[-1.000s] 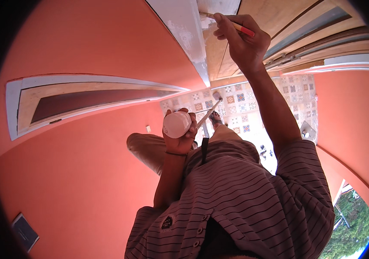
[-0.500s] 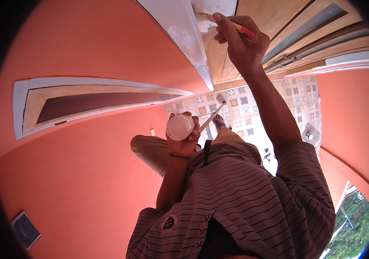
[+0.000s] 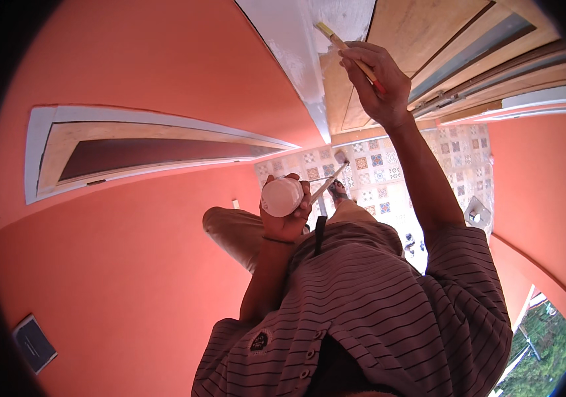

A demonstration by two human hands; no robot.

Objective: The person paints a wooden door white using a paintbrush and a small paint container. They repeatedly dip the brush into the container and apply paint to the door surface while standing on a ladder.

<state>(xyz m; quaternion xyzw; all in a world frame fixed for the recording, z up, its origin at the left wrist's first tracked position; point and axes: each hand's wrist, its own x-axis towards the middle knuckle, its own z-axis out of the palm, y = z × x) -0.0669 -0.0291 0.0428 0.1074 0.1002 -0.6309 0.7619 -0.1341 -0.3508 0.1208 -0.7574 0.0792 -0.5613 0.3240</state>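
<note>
The left hand (image 3: 288, 223) is curled around a white cup (image 3: 281, 197); its content I cannot tell. The right hand (image 3: 383, 81) pinches a brush (image 3: 334, 40).

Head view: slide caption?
Right hand holds red-ended wooden paintbrush at white door frame; left hand holds round white container.

Coral-red walls (image 3: 130, 284) surround a floor (image 3: 362, 163) of patterned tiles, washed white by bright light in the middle. A wooden door (image 3: 410, 33) stands upper right; green foliage (image 3: 547, 341) shows lower right.
</note>
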